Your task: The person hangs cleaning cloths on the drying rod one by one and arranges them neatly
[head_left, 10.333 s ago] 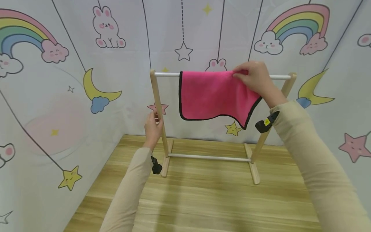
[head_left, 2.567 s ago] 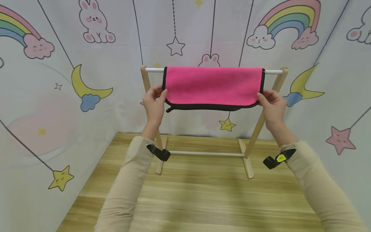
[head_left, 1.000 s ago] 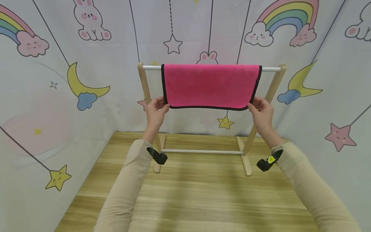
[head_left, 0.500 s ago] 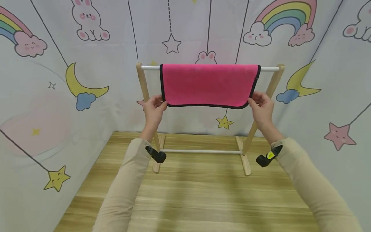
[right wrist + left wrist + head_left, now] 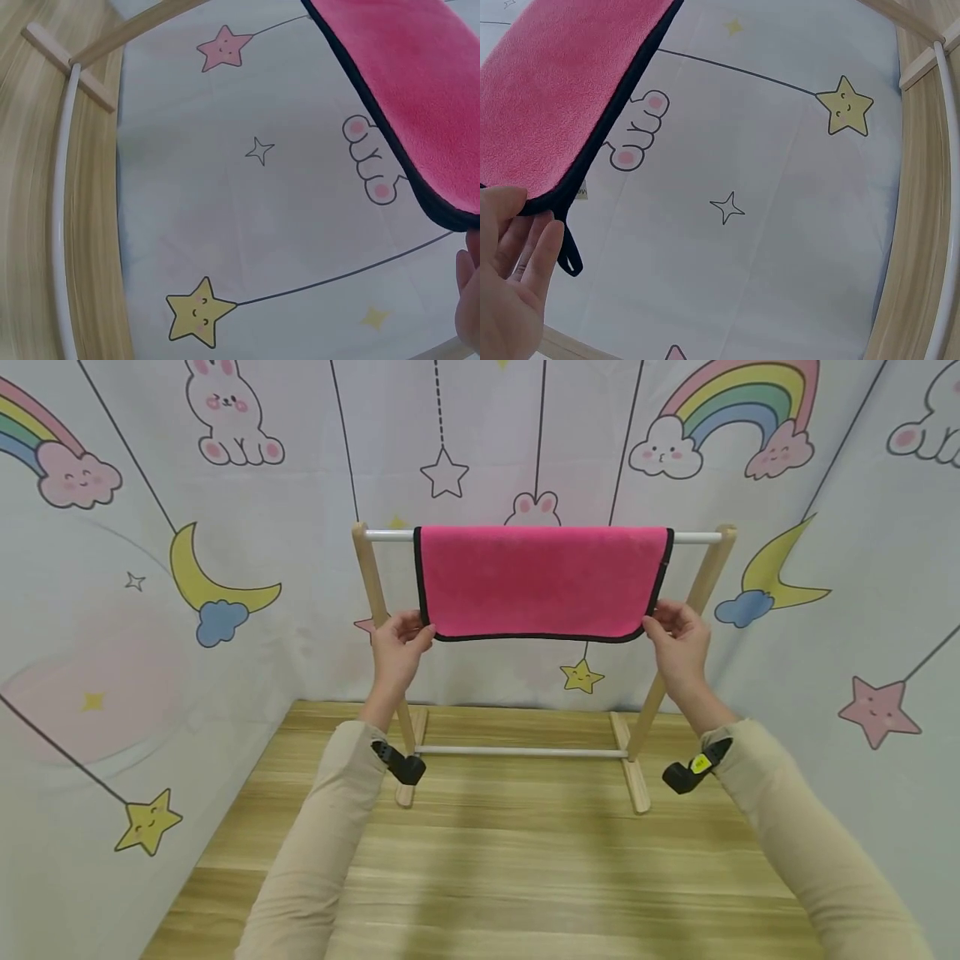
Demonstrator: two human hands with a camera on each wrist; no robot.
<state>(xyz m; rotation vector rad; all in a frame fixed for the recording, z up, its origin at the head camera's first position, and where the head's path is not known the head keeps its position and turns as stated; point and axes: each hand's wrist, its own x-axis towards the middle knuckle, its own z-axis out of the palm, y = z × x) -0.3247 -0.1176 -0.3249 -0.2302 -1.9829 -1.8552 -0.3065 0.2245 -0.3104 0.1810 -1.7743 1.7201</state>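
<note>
A pink towel [image 5: 540, 581] with black edging hangs folded over the white top bar [image 5: 697, 538] of a wooden rack, its front flap spread flat. My left hand [image 5: 397, 656] pinches the flap's lower left corner between thumb and fingers. At the lower right corner, my right hand [image 5: 681, 647] pinches the black edging the same way. In the left wrist view, a small black hanging loop [image 5: 571, 257] dangles beside the left fingers. Only part of the right hand [image 5: 469, 300] shows in the right wrist view, just under the towel's corner.
The rack's slanted wooden legs [image 5: 708, 568] stand on feet on a wood-patterned surface [image 5: 525, 860], joined by a white lower bar [image 5: 525, 751]. Close behind and at both sides hang white curtains [image 5: 315, 568] printed with stars, moons, rabbits and rainbows.
Ten seconds ago the right hand held the towel at the bar and the left hand the rack's leg. Since then the towel has been spread wider, and both hands have moved to its lower corners.
</note>
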